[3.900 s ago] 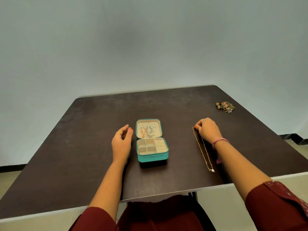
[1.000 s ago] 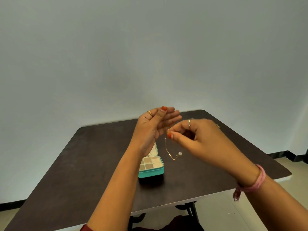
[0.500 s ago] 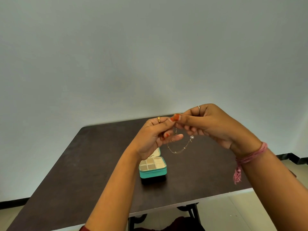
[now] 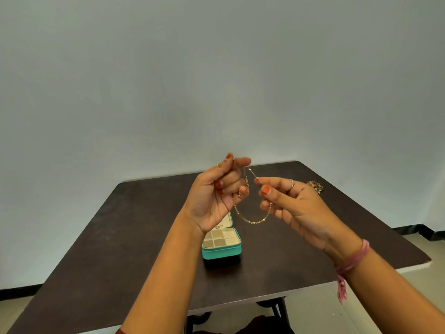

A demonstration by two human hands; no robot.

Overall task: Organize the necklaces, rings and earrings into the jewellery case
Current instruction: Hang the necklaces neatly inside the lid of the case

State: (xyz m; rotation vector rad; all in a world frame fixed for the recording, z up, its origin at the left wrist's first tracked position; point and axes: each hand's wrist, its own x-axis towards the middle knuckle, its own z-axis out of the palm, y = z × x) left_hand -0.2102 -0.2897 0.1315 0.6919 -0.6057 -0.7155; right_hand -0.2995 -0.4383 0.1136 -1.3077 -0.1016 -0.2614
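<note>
Big dark brown table (image 4: 134, 237) filling the lower half, pale wall behind. Two bare forearms coming up from the bottom edge, both raised well above the tabletop.

Left hand (image 4: 216, 196) up, palm facing back toward the camera, fingers curled in, thumb and forefinger pinching one end of the gold necklace (image 4: 252, 221) at the very top. Small ring on one finger, orange-red nails. Right hand (image 4: 289, 201) a bit lower and just beside it, thumb and forefinger pinched on the chain too, other fingers loosely curled, thin silver ring on one of them. Pink thread bracelet (image 4: 354, 259) round the right wrist, tassel hanging down.

Necklace strung between both pinches, short stretch running from left fingertips down to right, then the rest drooping in a loop between and below the hands, up in the air, not touching the table. No idea where the pendant is, can't make it out.

Teal jewellery case (image 4: 222, 247) sitting open on the table right under the left wrist, lid mostly hidden behind that hand, cream divided compartments showing in the base. Can't tell what's in them.

Tiny tangled jewellery pile (image 4: 316, 185) way back near the far right corner, peeking out behind the right hand's knuckles.
</note>
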